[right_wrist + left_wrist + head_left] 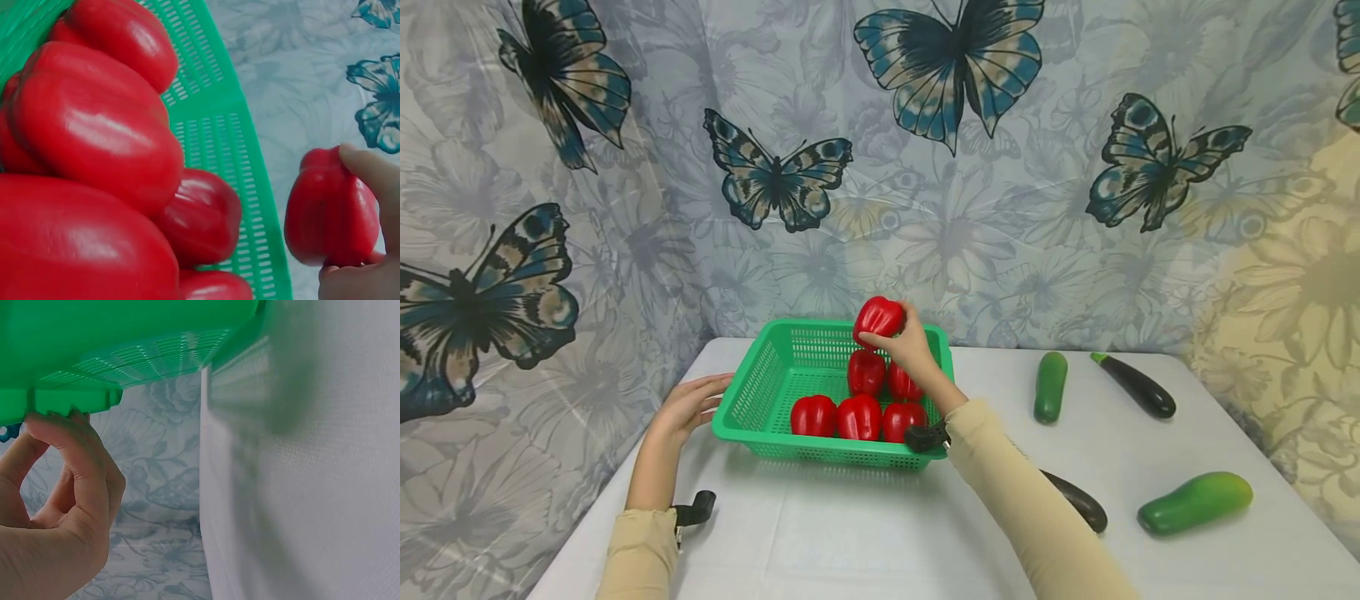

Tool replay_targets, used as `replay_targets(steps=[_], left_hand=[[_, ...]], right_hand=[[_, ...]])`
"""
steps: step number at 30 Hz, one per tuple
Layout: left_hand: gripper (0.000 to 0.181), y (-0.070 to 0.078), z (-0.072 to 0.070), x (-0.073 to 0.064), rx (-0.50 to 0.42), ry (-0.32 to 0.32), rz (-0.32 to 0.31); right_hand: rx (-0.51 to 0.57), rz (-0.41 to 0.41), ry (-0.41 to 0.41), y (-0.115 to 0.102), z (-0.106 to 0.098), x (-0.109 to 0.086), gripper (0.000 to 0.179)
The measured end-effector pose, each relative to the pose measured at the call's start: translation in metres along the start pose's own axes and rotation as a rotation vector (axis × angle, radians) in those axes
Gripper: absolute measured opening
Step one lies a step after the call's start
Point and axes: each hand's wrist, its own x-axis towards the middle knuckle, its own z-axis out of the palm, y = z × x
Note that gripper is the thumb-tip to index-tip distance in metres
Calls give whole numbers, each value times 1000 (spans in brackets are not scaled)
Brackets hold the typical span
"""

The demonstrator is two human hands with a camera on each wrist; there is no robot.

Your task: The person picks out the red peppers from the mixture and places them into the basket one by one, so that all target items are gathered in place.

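My right hand (912,340) grips a red bell pepper (880,319) between thumb and fingers, raised above the back right part of a green plastic basket (760,446). In the right wrist view the held bell pepper (330,209) shows beyond the basket's slotted wall. Several more red bell peppers (814,416) sit inside the basket, toward its front and right. At the basket's left side is my left hand (688,406), its fingers loosely bent. Its fingertips (44,422) are right at the rim in the left wrist view.
On the white table (820,533), to the right, lie a green zucchini (1050,387), an eggplant (1135,385) and a green-yellow vegetable (1197,502). Another dark eggplant (1078,502) is partly hidden by my right sleeve. A butterfly-patterned cloth (970,250) hangs behind the table.
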Motion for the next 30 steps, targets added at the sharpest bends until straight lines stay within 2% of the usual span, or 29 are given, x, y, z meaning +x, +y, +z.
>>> replay_targets(steps=[7, 18, 30], left_hand=[[66, 2, 1, -2, 11, -3, 3], [67, -1, -1, -3, 11, -11, 9], [69, -1, 1, -2, 29, 8, 5]], right_hand=[[-31, -27, -52, 2, 11, 3, 90], [-76, -32, -189, 1, 26, 2, 90], [-134, -44, -260, 5, 41, 3, 86]])
